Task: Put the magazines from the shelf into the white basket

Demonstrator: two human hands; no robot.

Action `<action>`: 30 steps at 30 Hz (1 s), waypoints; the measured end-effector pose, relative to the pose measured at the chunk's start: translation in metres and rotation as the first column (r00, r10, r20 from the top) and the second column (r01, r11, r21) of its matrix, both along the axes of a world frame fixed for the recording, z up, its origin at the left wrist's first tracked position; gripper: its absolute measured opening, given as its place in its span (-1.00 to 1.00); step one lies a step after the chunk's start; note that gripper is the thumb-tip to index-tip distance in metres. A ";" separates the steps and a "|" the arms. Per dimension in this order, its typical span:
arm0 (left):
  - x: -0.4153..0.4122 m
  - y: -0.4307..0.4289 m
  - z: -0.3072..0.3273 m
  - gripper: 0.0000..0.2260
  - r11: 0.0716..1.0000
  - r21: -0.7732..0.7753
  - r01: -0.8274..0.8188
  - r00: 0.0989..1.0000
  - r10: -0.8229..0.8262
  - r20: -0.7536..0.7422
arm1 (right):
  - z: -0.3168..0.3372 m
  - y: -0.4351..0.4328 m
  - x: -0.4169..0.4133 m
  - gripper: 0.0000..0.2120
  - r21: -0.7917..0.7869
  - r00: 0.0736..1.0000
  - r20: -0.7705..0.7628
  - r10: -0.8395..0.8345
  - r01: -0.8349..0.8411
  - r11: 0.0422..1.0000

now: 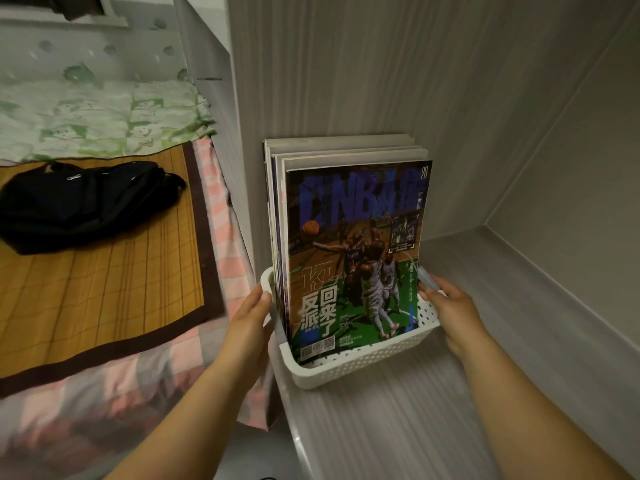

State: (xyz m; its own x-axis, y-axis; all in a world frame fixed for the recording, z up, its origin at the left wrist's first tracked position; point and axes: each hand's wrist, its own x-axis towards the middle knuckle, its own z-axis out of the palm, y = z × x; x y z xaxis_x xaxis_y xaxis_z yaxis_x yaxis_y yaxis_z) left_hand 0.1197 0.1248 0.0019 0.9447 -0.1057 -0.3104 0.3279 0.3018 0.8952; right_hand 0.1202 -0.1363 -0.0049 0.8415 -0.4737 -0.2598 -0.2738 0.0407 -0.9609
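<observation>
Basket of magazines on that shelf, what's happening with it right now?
A person has both hands on a white basket that sits on a grey shelf. The left hand is against its left end and the right hand is at its right end. A stack of magazines already stands upright inside it, a basketball cover facing out. No loose magazines show elsewhere on the shelf.

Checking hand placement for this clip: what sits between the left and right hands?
In the head view, the white basket with the upright magazines sits between the left hand and the right hand.
</observation>
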 end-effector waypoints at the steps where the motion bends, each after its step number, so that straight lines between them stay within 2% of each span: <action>1: 0.000 0.002 0.000 -0.68 1.000 0.010 0.002 1.000 -0.002 -0.003 | 0.000 0.001 -0.001 -0.67 0.004 1.000 0.000 -0.009 0.009 1.000; 8: 0.008 0.018 0.003 -0.68 0.980 0.188 0.069 0.997 -0.074 0.019 | 0.002 0.004 -0.001 -0.68 -0.028 1.000 0.012 -0.027 0.027 0.999; 12: 0.014 0.026 0.006 -0.71 0.944 0.329 -0.034 0.998 0.013 0.065 | 0.001 0.006 -0.005 -0.65 -0.089 0.996 -0.008 -0.088 0.087 0.992; 15: 0.017 0.028 0.010 -0.71 0.936 0.351 -0.031 0.998 0.010 0.063 | -0.004 0.007 -0.011 -0.63 -0.077 0.994 -0.036 -0.106 0.103 0.992; 22: 0.013 0.027 0.011 -0.69 0.951 0.308 0.011 0.998 -0.028 0.051 | 0.000 0.020 -0.016 -0.67 -0.157 0.987 -0.042 -0.155 0.147 0.977; 25: 0.010 0.029 0.013 -0.68 0.925 0.379 0.017 0.997 -0.044 0.063 | 0.003 0.021 -0.019 -0.59 -0.272 0.988 -0.075 -0.135 0.110 0.956; 30: -0.006 0.044 0.012 -0.72 0.855 0.517 -0.034 0.989 -0.046 0.142 | 0.018 0.032 -0.051 -0.53 -0.306 0.986 -0.020 -0.163 0.150 0.940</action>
State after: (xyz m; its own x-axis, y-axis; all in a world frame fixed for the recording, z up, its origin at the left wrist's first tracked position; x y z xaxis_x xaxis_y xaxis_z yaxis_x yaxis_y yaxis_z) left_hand 0.1136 0.1688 0.0136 0.9828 0.0265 -0.1829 0.1842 -0.2194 0.9581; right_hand 0.0692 -0.1038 0.0131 0.7413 -0.6605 -0.1190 -0.3299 -0.2042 -0.9217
